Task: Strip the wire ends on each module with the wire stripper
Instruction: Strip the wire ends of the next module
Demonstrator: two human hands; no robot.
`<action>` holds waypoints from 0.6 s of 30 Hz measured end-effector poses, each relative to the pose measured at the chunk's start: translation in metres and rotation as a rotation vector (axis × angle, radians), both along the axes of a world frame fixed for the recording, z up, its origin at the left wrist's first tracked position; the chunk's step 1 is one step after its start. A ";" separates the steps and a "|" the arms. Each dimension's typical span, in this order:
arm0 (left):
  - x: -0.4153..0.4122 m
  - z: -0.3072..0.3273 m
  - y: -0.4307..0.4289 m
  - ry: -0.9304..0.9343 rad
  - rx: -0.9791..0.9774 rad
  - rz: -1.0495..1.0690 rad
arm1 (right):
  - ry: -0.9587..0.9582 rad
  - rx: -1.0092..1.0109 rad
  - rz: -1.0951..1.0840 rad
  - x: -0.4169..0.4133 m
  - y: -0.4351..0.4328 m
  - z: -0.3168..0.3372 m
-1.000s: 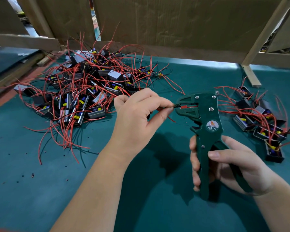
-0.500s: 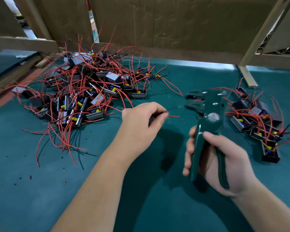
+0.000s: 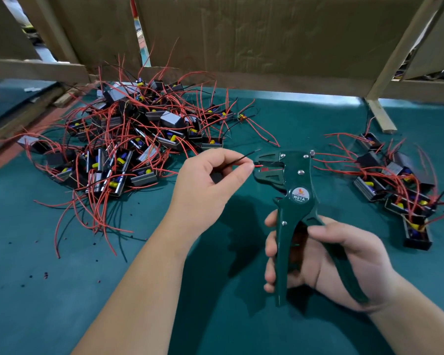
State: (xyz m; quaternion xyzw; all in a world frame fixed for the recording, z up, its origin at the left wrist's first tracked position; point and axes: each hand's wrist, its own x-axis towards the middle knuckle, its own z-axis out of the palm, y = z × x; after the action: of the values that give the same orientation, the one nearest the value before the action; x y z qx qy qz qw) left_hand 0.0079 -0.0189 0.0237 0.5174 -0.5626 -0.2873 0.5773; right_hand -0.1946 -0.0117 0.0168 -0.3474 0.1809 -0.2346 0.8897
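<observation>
Over the middle of the green bench (image 3: 62, 303), the left hand (image 3: 208, 180) pinches a red wire (image 3: 258, 165) between thumb and forefinger. The wire's short free end reaches into the mouth of the wire stripper (image 3: 295, 190). A black wire (image 3: 241, 158) sticks out of the same pinch and slants up over the tool's head, touching nothing. The other left fingers (image 3: 215, 160) are curled in. Something dark sits in the palm, too hidden to tell what it is.

The right hand (image 3: 326, 254) holds the wire stripper upright with its head turned toward the left hand. Its fingers (image 3: 271, 252) wrap round the front handle, and the thumb lies across the rear one. The two handles stand apart.

A big tangled pile of modules (image 3: 118, 139) with red and black leads lies toward the far left corner. A smaller group of modules (image 3: 395, 180) lies by the right edge. Dark crumbs of insulation (image 3: 46, 275) dot the bench near the left edge. Cardboard (image 3: 241, 34) and a wooden post (image 3: 379, 116) stand along the far edge.
</observation>
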 end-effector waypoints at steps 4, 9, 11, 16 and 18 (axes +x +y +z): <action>-0.001 0.001 0.000 0.001 -0.001 -0.009 | 0.018 -0.066 -0.019 0.000 0.002 0.002; -0.001 0.002 0.001 -0.036 -0.044 -0.010 | 0.079 -0.103 -0.051 -0.001 0.002 0.002; -0.001 0.003 0.001 -0.036 -0.048 -0.015 | 0.074 -0.102 -0.049 -0.001 0.002 0.002; 0.000 0.002 0.002 -0.022 -0.036 -0.028 | 0.069 -0.108 -0.044 -0.001 0.001 0.001; 0.001 0.002 0.002 -0.034 -0.039 -0.024 | 0.078 -0.107 -0.050 -0.002 0.001 0.001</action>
State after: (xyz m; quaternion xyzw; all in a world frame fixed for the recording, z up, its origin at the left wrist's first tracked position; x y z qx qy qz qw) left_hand 0.0087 -0.0169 0.0260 0.5039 -0.5839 -0.2745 0.5743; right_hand -0.1962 -0.0104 0.0179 -0.3986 0.2111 -0.2525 0.8560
